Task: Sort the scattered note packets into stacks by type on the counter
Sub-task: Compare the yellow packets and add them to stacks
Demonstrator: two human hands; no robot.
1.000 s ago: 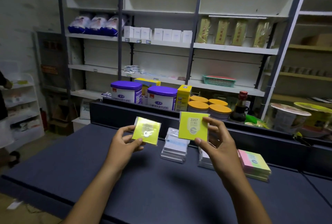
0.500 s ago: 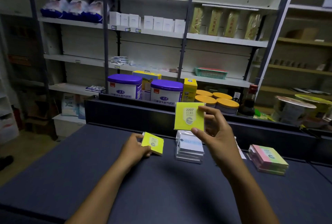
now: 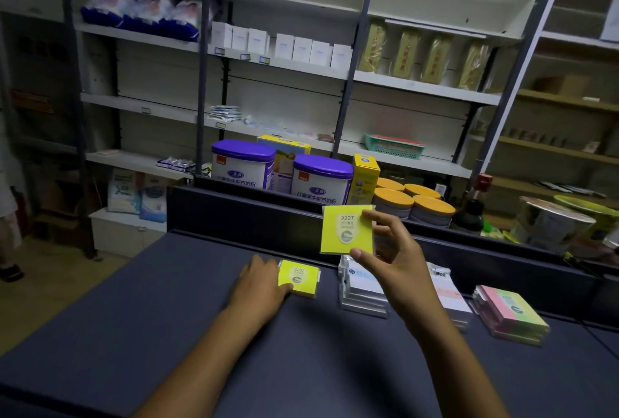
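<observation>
- Your left hand [image 3: 259,287] lay low on the dark blue counter [image 3: 140,324], its fingers against the left edge of a small, square, plastic-wrapped yellow note packet [image 3: 298,279] that sat flat on the counter; whether the fingers pinched it or only touched it could not be told.
- Your right hand [image 3: 392,260] was raised above the counter, thumb and fingers pinching a second square yellow note packet printed "2207" [image 3: 346,229], held upright with its face towards you.
- That raised packet hung above and just right of the flat yellow packet.
- Just right of the flat yellow packet stood a stack of white note packets with blue print in clear wrap [image 3: 361,293], partly hidden by your right hand.
- Further right of the flat yellow packet, past your right wrist, lay a white and pale pink stack [image 3: 449,297].
- Well apart to the right again sat a stack of pink, green and yellow striped note packets [image 3: 510,315].
- Behind the flat yellow packet, beyond the counter's raised back edge, stood two white tins with purple lids [image 3: 284,173] and round jars with orange lids [image 3: 412,200].
</observation>
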